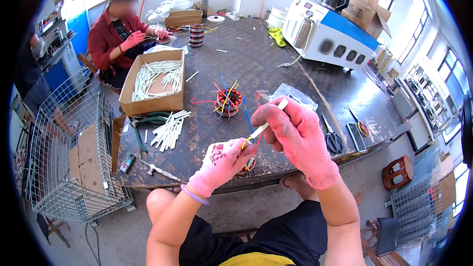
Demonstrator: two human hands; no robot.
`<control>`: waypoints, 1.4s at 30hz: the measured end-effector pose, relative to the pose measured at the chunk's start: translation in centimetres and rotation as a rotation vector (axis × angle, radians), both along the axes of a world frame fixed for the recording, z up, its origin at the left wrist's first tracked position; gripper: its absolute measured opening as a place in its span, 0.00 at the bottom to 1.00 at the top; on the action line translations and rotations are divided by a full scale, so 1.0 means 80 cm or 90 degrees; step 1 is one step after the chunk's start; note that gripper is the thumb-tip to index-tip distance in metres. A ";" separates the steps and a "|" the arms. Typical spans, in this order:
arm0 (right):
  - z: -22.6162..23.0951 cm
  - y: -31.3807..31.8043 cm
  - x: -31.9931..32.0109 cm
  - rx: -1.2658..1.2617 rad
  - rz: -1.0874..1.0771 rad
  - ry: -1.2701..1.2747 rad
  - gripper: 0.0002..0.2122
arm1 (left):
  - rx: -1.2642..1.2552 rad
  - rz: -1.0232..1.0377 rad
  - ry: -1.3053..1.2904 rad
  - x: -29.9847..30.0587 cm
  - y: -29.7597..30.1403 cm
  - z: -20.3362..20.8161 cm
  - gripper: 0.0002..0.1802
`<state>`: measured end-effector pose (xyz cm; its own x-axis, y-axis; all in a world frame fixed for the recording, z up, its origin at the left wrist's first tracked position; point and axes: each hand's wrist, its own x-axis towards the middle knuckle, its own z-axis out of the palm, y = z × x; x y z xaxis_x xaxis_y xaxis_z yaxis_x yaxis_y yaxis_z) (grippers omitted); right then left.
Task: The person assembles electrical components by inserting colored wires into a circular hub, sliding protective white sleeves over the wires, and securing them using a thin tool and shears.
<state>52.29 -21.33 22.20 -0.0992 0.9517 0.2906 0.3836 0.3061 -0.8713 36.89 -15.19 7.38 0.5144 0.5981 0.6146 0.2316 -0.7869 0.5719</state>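
Head view: pinching what, with the left hand [221,164]?

Pinching a yellow wire [244,145] at the lower end of a pale tube [259,131], thumb against bent fingers. Hard to tell whether threaded inside.

And with the right hand [298,140]?

Pinching that same pale tube higher up, between thumb and curled fingers. Covered, like the left, by a pink glove [318,162], smudged dark around the fingertips.

Held where, relative to the coil ring [228,102]?

Held to the right of the coil ring and on its near side, tilted up toward the right. Close to a second coil [250,166], mostly hidden behind the left hand.

Anything left of the coil ring?

Lying loose there: a pile of tubes [170,130], beside green-handled pliers [150,120]. Set beyond those: a cardboard box [152,105] with many more.

And right of it?

Lying there: a clear plastic bag [295,94], then, farther right, black-handled scissors [334,143] and a phone [355,137].
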 end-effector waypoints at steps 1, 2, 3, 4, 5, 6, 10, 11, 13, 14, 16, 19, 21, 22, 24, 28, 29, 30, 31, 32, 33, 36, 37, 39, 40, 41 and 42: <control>-0.001 0.000 -0.002 -0.005 0.000 0.009 0.09 | 0.010 -0.006 -0.009 -0.001 0.000 -0.001 0.05; -0.003 -0.001 -0.005 -0.010 0.000 0.018 0.09 | 0.020 -0.012 -0.018 -0.001 0.000 -0.001 0.08; -0.004 -0.002 -0.008 -0.015 0.000 0.027 0.09 | 0.017 -0.005 -0.006 -0.002 0.000 0.000 0.08; -0.004 -0.003 -0.009 -0.017 0.003 0.027 0.09 | 0.013 0.000 0.006 -0.002 -0.001 0.001 0.08; -0.003 -0.005 -0.009 -0.018 0.006 0.027 0.09 | 0.009 0.005 0.019 -0.001 -0.001 0.002 0.09; -0.002 -0.006 -0.008 -0.020 0.009 0.026 0.09 | 0.006 0.003 0.012 0.002 -0.001 0.001 0.09; -0.002 -0.007 -0.009 0.019 0.027 -0.034 0.08 | 0.014 0.013 0.004 0.002 0.002 -0.001 0.09; -0.004 -0.008 -0.008 0.036 0.040 -0.036 0.08 | 0.021 0.017 0.003 0.003 0.002 0.000 0.09; -0.006 -0.007 -0.008 0.070 0.038 -0.069 0.07 | 0.034 0.025 -0.006 0.002 -0.002 0.007 0.09; -0.007 -0.007 -0.009 0.088 0.025 -0.099 0.06 | 0.040 0.030 -0.011 0.002 -0.003 0.010 0.10; -0.010 -0.005 -0.013 0.126 0.002 -0.161 0.06 | 0.052 0.040 0.014 0.001 -0.001 0.004 0.09; -0.016 -0.001 -0.016 0.134 -0.002 -0.201 0.06 | 0.043 0.025 -0.023 0.004 0.001 0.000 0.09; -0.033 0.002 -0.013 0.048 -0.007 -0.156 0.06 | 0.038 0.009 -0.034 0.011 0.004 -0.011 0.09; -0.036 0.004 -0.011 0.027 -0.015 -0.210 0.06 | 0.047 0.001 -0.022 0.013 0.008 -0.019 0.10; -0.052 0.003 -0.011 -0.028 -0.027 -0.092 0.06 | 0.043 -0.049 -0.048 0.009 0.009 -0.017 0.14; -0.056 0.008 -0.004 -0.038 -0.072 -0.168 0.06 | -0.315 -0.199 -0.133 -0.007 -0.001 0.023 0.35; -0.063 0.008 -0.002 -0.028 -0.071 -0.192 0.06 | -0.286 -0.142 -0.162 -0.011 -0.005 0.028 0.41; -0.074 0.008 0.001 -0.018 -0.071 -0.215 0.06 | -0.230 -0.123 -0.175 -0.012 -0.003 0.027 0.40; -0.088 0.008 0.002 -0.007 -0.064 -0.236 0.05 | -0.173 -0.097 -0.186 -0.011 0.000 0.025 0.40; -0.106 0.010 0.007 0.048 -0.046 -0.260 0.05 | -0.116 -0.075 -0.197 -0.008 0.004 0.024 0.39; -0.128 0.012 0.012 0.102 -0.029 -0.282 0.05 | -0.076 -0.055 -0.178 -0.008 0.006 0.020 0.36; -0.169 0.002 0.014 0.072 -0.036 -0.369 0.03 | 0.051 -0.039 -0.185 0.001 0.012 0.003 0.16; -0.174 -0.003 0.022 0.061 -0.035 -0.410 0.03 | 0.012 -0.070 -0.196 0.006 0.008 0.009 0.11; -0.193 -0.005 0.031 0.045 -0.019 -0.441 0.04 | -0.023 -0.079 -0.204 0.015 0.007 0.005 0.11; -0.206 -0.007 0.035 0.056 -0.026 -0.426 0.04 | -0.056 -0.099 -0.269 0.020 0.005 0.001 0.11; -0.220 -0.008 0.038 0.065 -0.032 -0.413 0.05 | -0.057 -0.113 -0.311 0.023 0.003 0.000 0.11; -0.233 -0.009 0.042 0.074 -0.040 -0.400 0.06 | -0.046 -0.124 -0.290 0.022 0.001 -0.002 0.12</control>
